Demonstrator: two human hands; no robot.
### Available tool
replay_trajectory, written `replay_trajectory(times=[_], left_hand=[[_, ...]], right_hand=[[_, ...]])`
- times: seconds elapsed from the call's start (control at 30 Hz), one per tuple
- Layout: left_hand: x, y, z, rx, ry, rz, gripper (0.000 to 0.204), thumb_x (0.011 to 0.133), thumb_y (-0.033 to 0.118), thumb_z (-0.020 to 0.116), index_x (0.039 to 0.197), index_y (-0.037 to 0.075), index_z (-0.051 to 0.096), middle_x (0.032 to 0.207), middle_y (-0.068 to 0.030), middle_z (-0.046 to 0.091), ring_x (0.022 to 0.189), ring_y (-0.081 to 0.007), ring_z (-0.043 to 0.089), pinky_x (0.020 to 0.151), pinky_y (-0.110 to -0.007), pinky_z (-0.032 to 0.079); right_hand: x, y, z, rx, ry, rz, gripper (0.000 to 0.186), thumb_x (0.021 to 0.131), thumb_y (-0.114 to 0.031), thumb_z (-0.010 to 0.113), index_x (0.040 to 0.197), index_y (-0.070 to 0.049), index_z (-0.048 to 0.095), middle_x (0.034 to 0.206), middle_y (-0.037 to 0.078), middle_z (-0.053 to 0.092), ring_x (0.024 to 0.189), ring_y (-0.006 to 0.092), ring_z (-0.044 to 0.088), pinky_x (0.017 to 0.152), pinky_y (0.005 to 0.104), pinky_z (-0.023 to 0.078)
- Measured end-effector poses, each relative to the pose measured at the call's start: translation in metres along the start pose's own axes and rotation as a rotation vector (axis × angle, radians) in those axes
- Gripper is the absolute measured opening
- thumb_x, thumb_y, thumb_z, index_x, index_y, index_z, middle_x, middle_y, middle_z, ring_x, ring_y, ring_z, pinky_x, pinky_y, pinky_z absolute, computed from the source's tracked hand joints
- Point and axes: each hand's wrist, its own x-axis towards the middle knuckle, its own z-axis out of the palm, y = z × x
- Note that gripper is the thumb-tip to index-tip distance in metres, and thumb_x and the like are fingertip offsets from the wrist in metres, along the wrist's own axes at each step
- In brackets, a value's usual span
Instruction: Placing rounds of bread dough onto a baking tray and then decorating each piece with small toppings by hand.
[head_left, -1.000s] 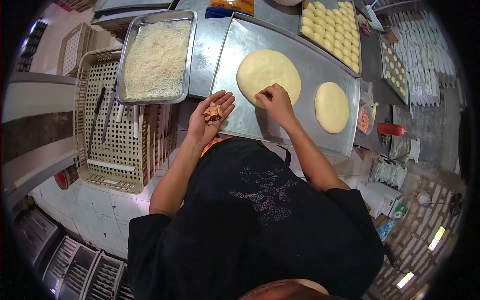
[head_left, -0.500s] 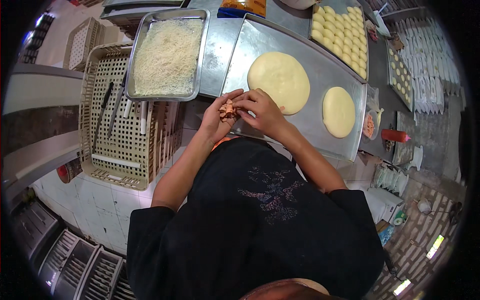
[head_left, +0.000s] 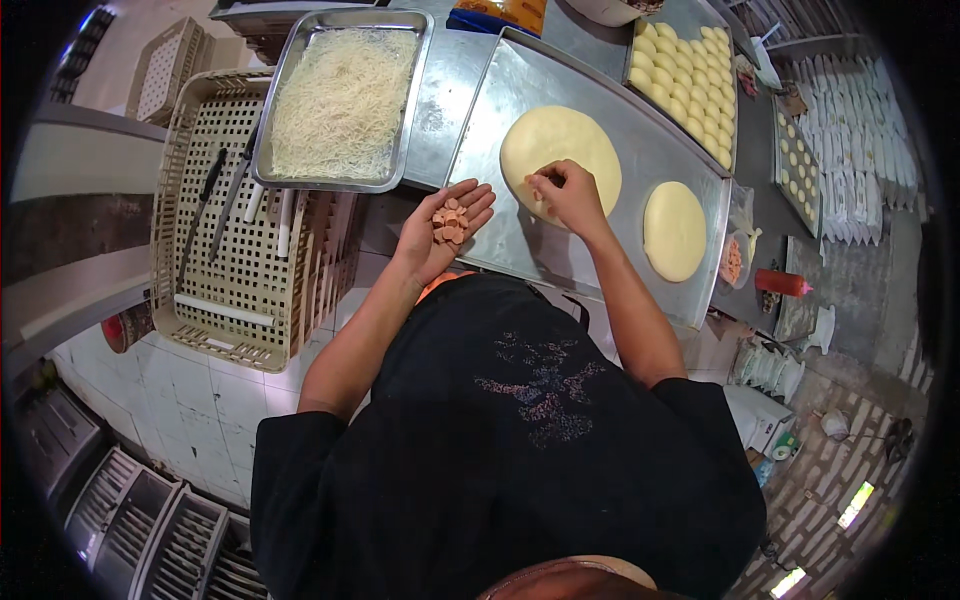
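My left hand [head_left: 445, 232] lies palm up with its fingers stretched out, and a small heap of pinkish-brown sausage slices [head_left: 451, 222] rests in the palm. My right hand [head_left: 572, 198] is over the near part of a large round of pale yellow dough [head_left: 562, 140], thumb and fingertips pinched together. What the pinch holds is too small to make out. A smaller oval of dough [head_left: 674, 232] lies to the right on the same metal tray [head_left: 490, 150].
A steel pan of grated cheese-like shreds [head_left: 345, 105] overlaps a beige plastic crate [head_left: 165, 230] holding knives. At the far right stand a tray of dough balls [head_left: 682, 90], a container of orange-pink pieces [head_left: 733, 259] and a red squeeze bottle [head_left: 782, 282].
My right hand has moved from the slices in my left palm, rightward over the large dough. My left hand has opened flatter, showing the slices.
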Motion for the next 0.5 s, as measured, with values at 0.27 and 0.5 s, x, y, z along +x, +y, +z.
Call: replay_trajectory(times=[0.27, 0.5], left_hand=[[-0.004, 0.0, -0.003, -0.007, 0.016, 0.004, 0.049, 0.106, 0.024, 0.039, 0.141, -0.009, 0.041, 0.148, -0.0265, 0.044, 0.139, -0.0363, 0.044, 0.117, -0.046, 0.038], [-0.005, 0.003, -0.008, -0.029, 0.017, 0.018, 0.049, 0.105, 0.023, 0.039, 0.142, -0.009, 0.041, 0.148, -0.0264, 0.045, 0.138, -0.0361, 0.045, 0.117, -0.046, 0.039]], right_hand=[[0.002, -0.002, 0.004, -0.132, 0.065, -0.004, 0.028, 0.082, -0.024, 0.075, 0.085, 0.003, 0.07, 0.079, 0.015, 0.067, 0.069, 0.0264, 0.066, 0.066, 0.0378, 0.051], [-0.028, 0.014, -0.003, -0.067, 0.083, -0.136, 0.021, 0.084, -0.018, 0.072, 0.096, -0.001, 0.071, 0.082, 0.014, 0.062, 0.078, 0.0289, 0.062, 0.071, 0.0395, 0.05]])
